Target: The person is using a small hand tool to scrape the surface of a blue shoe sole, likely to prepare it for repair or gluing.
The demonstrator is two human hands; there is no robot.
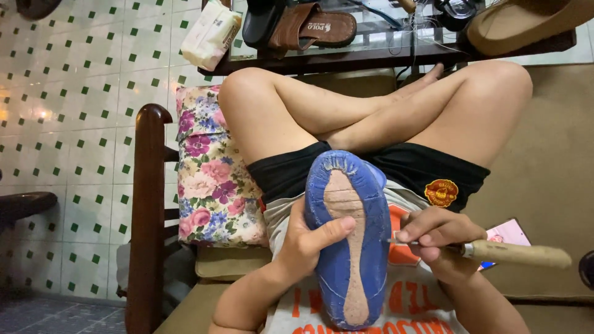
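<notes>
The left hand (306,241) holds a blue shoe (349,238) sole-up on the lap, near the middle of the scene, thumb pressed across the tan strip of the sole, fingers wrapped behind it; the right hand (433,232) pinches an awl (495,250) with a pale wooden handle, its thin metal tip touching the shoe's right edge; both grips are pressed tight on what they hold. To do this well, I judge the shoe should stay braced against the body, the left thumb kept away from the tip's line, and the tip pushed in slowly and square to the edge so it does not skid off the rubber. A floral cushion (210,176) lies to the left; a phone (507,235) rests on the seat to the right; on the far desk (346,59) lies a brown sandal (312,28).
</notes>
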